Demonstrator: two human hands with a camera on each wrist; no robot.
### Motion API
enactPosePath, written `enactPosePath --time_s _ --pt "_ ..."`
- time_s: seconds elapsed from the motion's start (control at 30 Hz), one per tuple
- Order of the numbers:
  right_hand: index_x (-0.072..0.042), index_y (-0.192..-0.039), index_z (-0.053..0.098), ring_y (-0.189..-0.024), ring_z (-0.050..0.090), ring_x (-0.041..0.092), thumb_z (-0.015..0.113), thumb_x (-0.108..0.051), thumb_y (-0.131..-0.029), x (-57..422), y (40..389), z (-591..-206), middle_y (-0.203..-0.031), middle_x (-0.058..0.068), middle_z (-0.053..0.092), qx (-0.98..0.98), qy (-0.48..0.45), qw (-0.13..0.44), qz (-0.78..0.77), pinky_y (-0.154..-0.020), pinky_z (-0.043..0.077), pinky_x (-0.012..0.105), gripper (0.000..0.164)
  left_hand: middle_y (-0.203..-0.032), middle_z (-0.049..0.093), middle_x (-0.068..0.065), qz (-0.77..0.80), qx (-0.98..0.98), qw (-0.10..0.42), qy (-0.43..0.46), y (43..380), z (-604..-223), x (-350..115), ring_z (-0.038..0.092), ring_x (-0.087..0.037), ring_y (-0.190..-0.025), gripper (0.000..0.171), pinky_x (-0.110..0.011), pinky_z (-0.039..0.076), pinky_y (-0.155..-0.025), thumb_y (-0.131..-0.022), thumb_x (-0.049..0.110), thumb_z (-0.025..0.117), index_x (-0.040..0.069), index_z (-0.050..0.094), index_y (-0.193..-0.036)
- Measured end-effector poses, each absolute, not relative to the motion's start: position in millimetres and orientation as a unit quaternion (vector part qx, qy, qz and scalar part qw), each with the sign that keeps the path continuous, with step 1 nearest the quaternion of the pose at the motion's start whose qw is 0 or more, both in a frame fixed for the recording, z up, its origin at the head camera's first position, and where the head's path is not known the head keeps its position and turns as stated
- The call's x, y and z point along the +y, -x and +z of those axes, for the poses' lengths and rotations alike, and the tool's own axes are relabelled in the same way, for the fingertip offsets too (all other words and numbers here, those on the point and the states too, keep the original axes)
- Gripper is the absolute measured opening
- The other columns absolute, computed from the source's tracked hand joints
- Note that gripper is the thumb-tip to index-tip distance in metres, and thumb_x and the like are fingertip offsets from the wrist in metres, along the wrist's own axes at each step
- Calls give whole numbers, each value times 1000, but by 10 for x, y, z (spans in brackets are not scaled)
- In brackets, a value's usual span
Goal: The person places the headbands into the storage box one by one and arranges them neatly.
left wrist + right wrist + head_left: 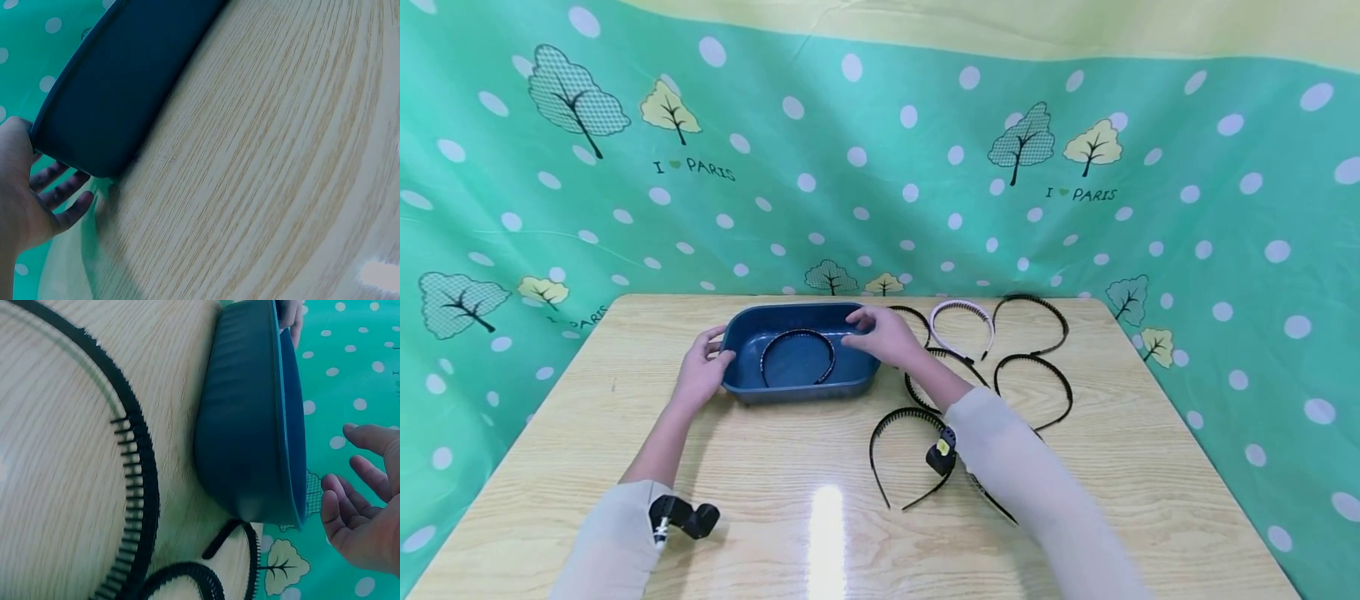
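Observation:
A dark blue plastic basin (808, 392) stands on the table with a black headband (797, 332) lying inside it. My left hand (700, 373) grips the basin's left end, thumb at the rim and fingers along the outside, as the left wrist view (28, 197) also shows. Over the basin's right end hovers my right hand (887, 335), its fingers loosely bent with nothing between them. In the right wrist view that hand (369, 500) is apart from the basin's rim.
Right of the basin lie several black headbands, one toothed headband (907, 412) near the front and another (1037, 358) further right. A pale lilac headband (962, 305) lies at the back. The wooden table (760, 483) meets a green dotted curtain (850, 208) behind.

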State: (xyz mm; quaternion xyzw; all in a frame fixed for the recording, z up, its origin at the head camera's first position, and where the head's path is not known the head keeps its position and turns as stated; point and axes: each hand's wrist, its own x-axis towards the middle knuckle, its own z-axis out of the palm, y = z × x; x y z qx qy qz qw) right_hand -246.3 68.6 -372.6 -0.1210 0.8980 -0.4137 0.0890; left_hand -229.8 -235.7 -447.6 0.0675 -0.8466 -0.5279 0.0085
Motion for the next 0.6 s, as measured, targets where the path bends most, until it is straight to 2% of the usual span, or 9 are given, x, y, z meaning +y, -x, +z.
enactPosePath --time_s 0.3,0.5,0.6 --pt "-19 -117 62 -98 56 21 70 -31 -83 850 2448 -3678 -116 11 60 896 144 105 -408 -74 48 32 37 -134 45 -28 -525 -848 6 -66 2291 -4478 -2378 50 -40 -117 53 -20 47 -71 -97 17 43 11 28 -147" --pt "-20 -116 62 -89 58 18 71 -31 -82 981 2411 -3646 -109 6 61 899 157 101 -396 -68 47 28 37 -135 45 -27 -526 -848 4 -65 2292 -4472 -2386 50 -40 -117 53 -28 50 -76 -97 17 43 12 27 -147" --pt "-17 -115 63 -84 59 19 72 -28 -81 1051 2392 -3640 -107 8 62 892 161 99 -411 -67 48 28 36 -135 45 -28 -527 -848 5 -63 2297 -4470 -2393 50 -40 -117 53 -35 50 -82 -97 17 43 11 28 -147"
